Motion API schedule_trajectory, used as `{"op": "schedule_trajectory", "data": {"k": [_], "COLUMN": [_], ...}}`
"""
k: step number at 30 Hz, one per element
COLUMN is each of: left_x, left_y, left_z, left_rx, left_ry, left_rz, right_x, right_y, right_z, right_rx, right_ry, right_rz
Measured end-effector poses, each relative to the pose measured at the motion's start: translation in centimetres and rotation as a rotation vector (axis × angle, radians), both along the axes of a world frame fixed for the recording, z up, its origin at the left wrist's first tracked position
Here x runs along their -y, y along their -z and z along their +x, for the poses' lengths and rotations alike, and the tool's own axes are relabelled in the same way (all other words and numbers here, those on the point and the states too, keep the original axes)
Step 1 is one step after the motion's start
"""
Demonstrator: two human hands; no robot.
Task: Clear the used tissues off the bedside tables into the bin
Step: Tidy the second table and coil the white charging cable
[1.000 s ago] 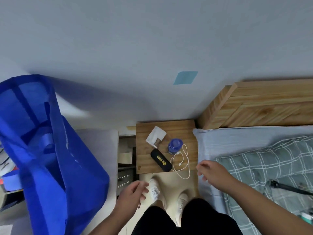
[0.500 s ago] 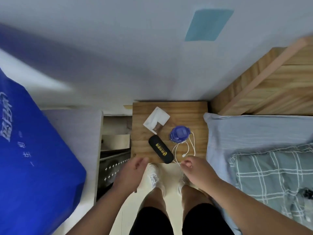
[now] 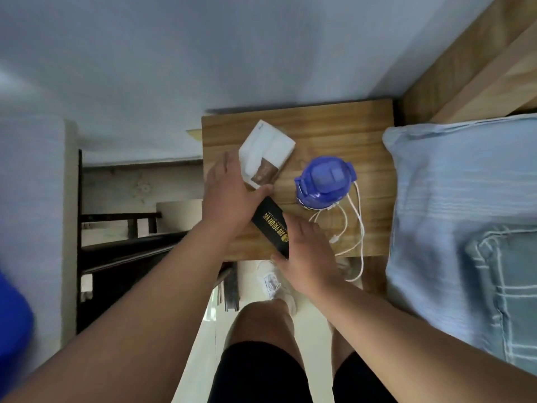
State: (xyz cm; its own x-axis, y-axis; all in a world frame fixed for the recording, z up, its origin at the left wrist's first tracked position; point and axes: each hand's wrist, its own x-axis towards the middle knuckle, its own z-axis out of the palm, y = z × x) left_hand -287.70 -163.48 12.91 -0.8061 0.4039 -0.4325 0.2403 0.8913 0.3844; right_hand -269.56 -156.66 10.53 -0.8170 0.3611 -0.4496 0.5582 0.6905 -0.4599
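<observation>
On the wooden bedside table [image 3: 334, 132], my left hand [image 3: 229, 193] lies open, fingers spread, touching the white tissue [image 3: 266, 149] at far left. My right hand [image 3: 308, 251] rests open on the black case [image 3: 268, 225].

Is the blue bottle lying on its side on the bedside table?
No. The blue bottle stands upright on the bedside table, its lid facing the camera.

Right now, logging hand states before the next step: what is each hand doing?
Left hand: open, fingers against the white tissue.
Right hand: open, resting on the black case.
</observation>
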Motion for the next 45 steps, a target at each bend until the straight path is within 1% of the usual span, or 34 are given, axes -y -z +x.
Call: {"op": "schedule_trajectory", "data": {"k": [2,4,7,11,14,16,20,22,24,26,29,34,40,42,45], "left_x": [-0.7,-1.3,-2.2,-2.9,-3.6,-4.5,-8.1,-10.2,-12.0,-13.7,-16.3,-20.8,-23.9,-24.2,-23.7], "left_y": [1.3,2.2,2.6,1.2,-0.4,-1.6,-3.6,-3.8,-3.2,-2.2,-0.5,0.6,0.9,1.0,1.1], "left_z": [-0.3,-0.4,-0.9,-1.6,-2.5,-3.2,-4.3,-4.8,-5.0,-4.8,-4.2,-2.3,0.2,0.1,-0.9], "left_rx": [0.009,-0.022,-0.031,0.037,0.103,0.179,0.301,0.34,0.376,0.417,0.433,0.495,0.425,0.477,0.575], "left_ry": [0.032,0.065,0.037,0.008,-0.04,-0.054,0.019,0.066,0.098,0.116,0.142,0.163,0.317,0.318,0.266], "left_rz": [0.007,-0.001,-0.013,-0.053,-0.017,0.037,0.066,0.067,0.112,0.174,0.212,0.227,0.127,0.13,0.174], "right_x": [0.3,0.3,-0.2,-1.4,-3.0,-4.5,-8.0,-9.7,-11.0,-11.8,-12.3,-11.9,-11.7,-12.1,-12.5], "right_y": [1.1,1.5,1.1,-1.9,-5.1,-7.2,-10.9,-12.3,-12.9,-12.9,-12.2,-10.6,-9.5,-9.2,-9.1], "right_z": [-0.4,-0.5,-0.2,2.0,5.5,8.3,12.8,13.4,13.0,12.0,10.4,8.4,7.9,7.7,6.9], "right_rx": [-0.01,-0.037,-0.075,-0.041,0.04,0.075,0.083,0.066,0.015,-0.051,-0.126,-0.198,-0.221,-0.221,-0.238], "right_ry": [0.007,0.015,0.026,-0.02,-0.008,0.053,0.23,0.325,0.422,0.519,0.637,0.742,0.813,0.825,0.827], "right_rz": [0.019,0.026,-0.009,-0.126,-0.206,-0.255,-0.252,-0.263,-0.275,-0.29,-0.303,-0.368,-0.404,-0.407,-0.412]}}
